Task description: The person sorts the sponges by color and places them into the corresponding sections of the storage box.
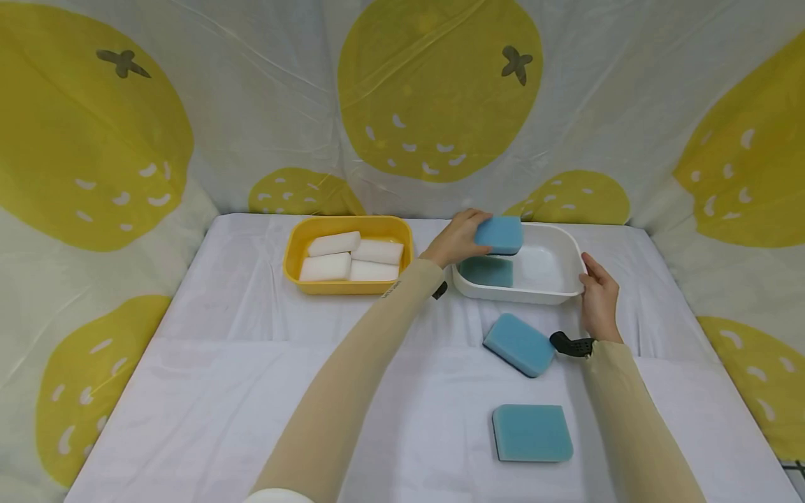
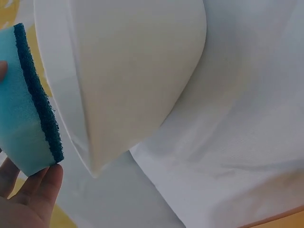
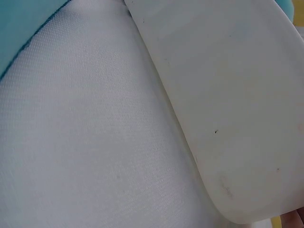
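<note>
Left hand grips blue sponge above white tub | right hand holds tub's rim

Pale curtains printed with large yellow fruit hang behind and on both sides of the white-clothed worktop.

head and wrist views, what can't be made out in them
- Head: far left corner of the white tray, hidden by the held sponge and left hand.
- Head: sleeve print, too small to read.
- Left wrist: part of the held sponge, cut off by left edge.
- Right wrist: most of the right hand, cut off at lower right.
</note>
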A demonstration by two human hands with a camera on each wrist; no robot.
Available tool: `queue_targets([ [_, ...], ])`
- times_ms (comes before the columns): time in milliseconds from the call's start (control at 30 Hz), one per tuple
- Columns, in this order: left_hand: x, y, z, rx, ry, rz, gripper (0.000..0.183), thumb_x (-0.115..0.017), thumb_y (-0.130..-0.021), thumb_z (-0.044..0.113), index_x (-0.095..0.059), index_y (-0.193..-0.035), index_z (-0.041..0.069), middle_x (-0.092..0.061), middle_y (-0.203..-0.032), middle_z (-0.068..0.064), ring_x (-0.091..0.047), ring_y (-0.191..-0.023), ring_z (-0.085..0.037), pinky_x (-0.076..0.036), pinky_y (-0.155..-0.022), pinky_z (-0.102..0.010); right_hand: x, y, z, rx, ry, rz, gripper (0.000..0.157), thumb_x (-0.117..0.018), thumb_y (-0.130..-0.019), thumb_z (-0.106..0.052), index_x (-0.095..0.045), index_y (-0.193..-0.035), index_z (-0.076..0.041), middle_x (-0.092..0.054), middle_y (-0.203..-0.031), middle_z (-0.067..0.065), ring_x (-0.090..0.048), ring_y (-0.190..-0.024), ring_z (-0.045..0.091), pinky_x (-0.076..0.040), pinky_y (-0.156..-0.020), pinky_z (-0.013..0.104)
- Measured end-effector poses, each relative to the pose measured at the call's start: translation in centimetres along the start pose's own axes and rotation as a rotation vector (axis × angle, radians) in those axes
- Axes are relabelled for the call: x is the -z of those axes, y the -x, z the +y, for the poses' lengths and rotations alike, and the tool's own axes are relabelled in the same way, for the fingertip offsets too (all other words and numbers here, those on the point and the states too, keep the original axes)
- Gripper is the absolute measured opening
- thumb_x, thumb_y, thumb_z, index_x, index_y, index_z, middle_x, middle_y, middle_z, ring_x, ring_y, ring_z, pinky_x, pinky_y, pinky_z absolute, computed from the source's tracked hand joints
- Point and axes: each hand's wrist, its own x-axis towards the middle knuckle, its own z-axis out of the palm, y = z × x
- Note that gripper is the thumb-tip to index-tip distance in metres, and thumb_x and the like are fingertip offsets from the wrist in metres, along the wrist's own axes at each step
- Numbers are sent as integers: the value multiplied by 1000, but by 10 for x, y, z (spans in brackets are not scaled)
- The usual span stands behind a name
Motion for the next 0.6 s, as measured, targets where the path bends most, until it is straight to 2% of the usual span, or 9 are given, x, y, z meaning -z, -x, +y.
queue_targets([
  [333,-7,-6,-7,-4,0,0,68,-69,-89,29,-38,-146,9,-37,-146,-7,-34,-132,-20,-29,-107,-21,1,-2,2,4,-10,11,51,-31,-99,2,-26,-150,-2,-20,-157,6,-21,-141,14,-22,-110,24],
  [600,-12,-7,-8,-27,6,0,65,-69,-90,23,-39,-145,7,-39,-145,-9,-37,-130,-19,-28,-107,-19,0,-1,1,-8,30,29,50,-32,-100,0,-28,-150,-4,-22,-157,3,-22,-140,11,-23,-109,23],
])
